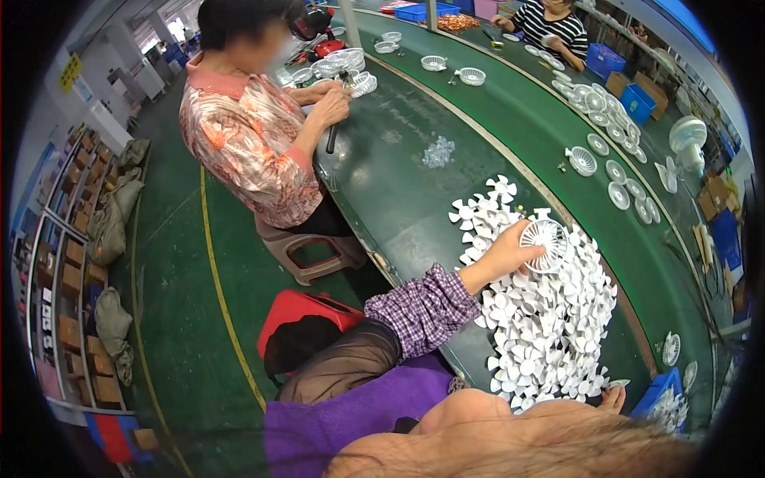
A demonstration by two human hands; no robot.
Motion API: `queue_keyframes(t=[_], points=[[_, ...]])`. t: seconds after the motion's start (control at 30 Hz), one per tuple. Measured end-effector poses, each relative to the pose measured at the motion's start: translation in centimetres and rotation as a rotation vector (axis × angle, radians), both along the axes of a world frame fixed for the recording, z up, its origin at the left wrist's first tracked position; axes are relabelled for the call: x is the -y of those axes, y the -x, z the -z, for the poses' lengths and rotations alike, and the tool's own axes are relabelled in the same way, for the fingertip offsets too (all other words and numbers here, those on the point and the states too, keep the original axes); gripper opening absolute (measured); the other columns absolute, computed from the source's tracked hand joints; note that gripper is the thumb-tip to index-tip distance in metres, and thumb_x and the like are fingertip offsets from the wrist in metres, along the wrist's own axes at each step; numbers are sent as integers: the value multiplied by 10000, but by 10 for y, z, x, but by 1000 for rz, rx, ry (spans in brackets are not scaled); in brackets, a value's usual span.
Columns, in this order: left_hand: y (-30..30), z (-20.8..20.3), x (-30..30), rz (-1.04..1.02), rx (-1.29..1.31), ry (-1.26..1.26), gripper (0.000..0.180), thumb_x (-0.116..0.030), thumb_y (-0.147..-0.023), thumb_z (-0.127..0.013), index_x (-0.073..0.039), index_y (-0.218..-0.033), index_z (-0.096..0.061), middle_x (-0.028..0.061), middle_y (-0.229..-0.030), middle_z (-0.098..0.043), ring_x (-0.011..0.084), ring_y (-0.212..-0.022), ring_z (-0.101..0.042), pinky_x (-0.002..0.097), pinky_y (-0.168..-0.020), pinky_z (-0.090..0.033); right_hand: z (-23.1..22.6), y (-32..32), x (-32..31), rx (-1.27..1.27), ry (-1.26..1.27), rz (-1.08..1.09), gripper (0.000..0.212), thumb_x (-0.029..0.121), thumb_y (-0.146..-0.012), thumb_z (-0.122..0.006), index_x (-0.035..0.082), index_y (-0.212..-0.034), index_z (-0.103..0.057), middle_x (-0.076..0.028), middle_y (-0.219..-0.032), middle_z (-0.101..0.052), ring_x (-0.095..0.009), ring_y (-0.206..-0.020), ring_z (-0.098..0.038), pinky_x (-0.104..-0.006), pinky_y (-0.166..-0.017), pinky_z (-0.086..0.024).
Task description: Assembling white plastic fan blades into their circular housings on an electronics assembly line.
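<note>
My left hand [507, 253], its arm in a checked purple sleeve, grips a round white plastic fan guard [545, 246] with radial ribs by its left edge. The guard is held over a large heap of small white fan blades [542, 334] on the dark green table. Mostly hidden at the lower right, my right hand [612, 399] shows only its fingers beside the heap. They are closed on a thin white plastic piece [618, 383], seen nearly edge-on, so its exact kind is unclear.
A green conveyor belt [510, 131] carries scattered fan guards [582, 161]. Clear small parts [438, 152] lie farther up the table. A co-worker [247, 119] sits at the left holding a tool; another person [550, 36] works across. A blue bin [660, 396] stands near my right hand.
</note>
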State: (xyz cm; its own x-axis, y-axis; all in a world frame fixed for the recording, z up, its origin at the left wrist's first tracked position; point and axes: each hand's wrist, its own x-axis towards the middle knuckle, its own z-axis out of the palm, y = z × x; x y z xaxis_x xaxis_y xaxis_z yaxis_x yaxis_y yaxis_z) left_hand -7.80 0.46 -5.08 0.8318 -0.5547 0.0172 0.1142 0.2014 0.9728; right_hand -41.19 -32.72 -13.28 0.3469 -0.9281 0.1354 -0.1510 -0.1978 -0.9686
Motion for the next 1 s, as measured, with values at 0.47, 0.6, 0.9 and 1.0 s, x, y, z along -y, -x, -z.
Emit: queue_keyframes(t=[0.47,0.6,0.9,1.0], points=[[-10,-4,0,-60,17,116,474,-159,-791,-686,29,-1173,-477,92,-954,-638,121,-676,-637,245,-413,-498,5,-2,13,37,-26,62,356,219,-928,-550,-39,-1172,-538,-103,-981,-600,-168,-823,-571,-253,-696,-450],[-3,-14,-5,-43,-38,84,436,-175,-791,-694,11,-1132,-497,63,-912,-629,96,-667,-620,235,-421,-499,-16,-1,-2,-14,11,31,366,218,-921,-547,-60,-1158,-542,-107,-1006,-592,-172,-851,-565,-254,-706,-455],[-7,14,-3,-84,-20,28,483,-161,-779,-734,9,-1166,-500,69,-957,-616,124,-726,-612,257,-490,-508,-24,-10,-24,-70,5,45,275,190,-916,-557,-12,-1097,-604,-8,-880,-580,-101,-739,-504,-237,-641,-405],[-5,-13,-9,-100,-21,21,407,-71,-774,-710,20,-1126,-525,56,-959,-620,116,-824,-607,252,-717,-506,-19,-32,-22,7,3,40,268,149,-908,-578,-19,-1116,-598,-35,-952,-616,-80,-755,-545,-203,-633,-430]])
